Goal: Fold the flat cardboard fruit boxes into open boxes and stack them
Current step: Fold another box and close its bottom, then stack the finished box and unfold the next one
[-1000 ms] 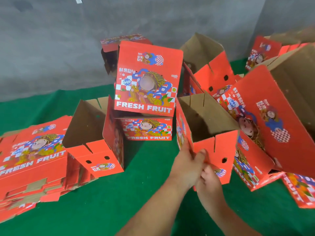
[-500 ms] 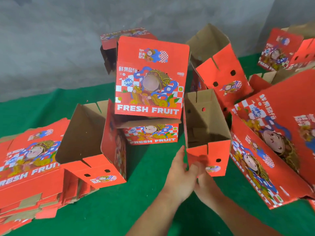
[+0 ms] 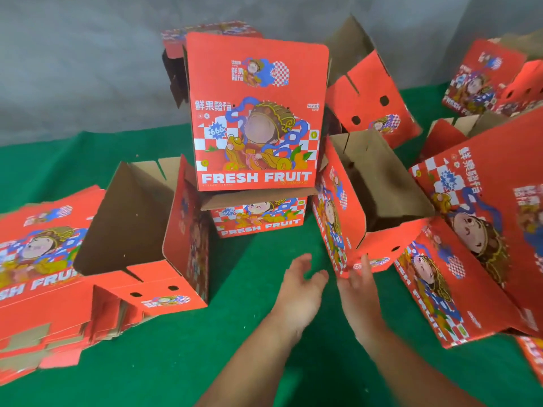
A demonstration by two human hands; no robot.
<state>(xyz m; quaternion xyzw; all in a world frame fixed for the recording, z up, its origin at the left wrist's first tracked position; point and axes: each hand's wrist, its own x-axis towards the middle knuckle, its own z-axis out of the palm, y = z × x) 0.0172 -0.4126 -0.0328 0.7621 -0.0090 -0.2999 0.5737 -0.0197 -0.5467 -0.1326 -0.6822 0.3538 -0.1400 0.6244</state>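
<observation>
Both hands out over the green cloth [image 3: 241, 342], fingers straight and spread, nothing gripped. Left hand [image 3: 302, 284] low and centre, palm turned inward, apart from any cardboard. Right hand [image 3: 357, 284] just at its 3 o'clock, fingertips [image 3: 365, 259] up against the lower red front flap of the tilted open box [image 3: 379, 198] — touching or only overlapping it, cannot tell through the blur.

That box tipped with its brown inside showing, mouth facing up and toward the camera, printed side panel turned to 9 o'clock. At its 3 o'clock, pressed close, a large box lying on its side [image 3: 470, 259], cartoon print uppermost. At its 12 o'clock, another open box with two holes in its flap [image 3: 376, 98], leaning.

Centre of the scene: an upright box reading FRESH FRUIT [image 3: 255, 113] sitting on top of a lower box [image 3: 258, 215] — a stack of two, the upper one slightly askew. Behind it at 11 o'clock, one more box [image 3: 176, 63], mostly hidden.

At 9 o'clock from the hands, an open box on its side [image 3: 141, 230], resting partly on the pile of flat unfolded boxes [image 3: 38, 274] at the left edge. More boxes at 2 o'clock, far right [image 3: 484, 80]. Grey wall [image 3: 88, 69] behind.
</observation>
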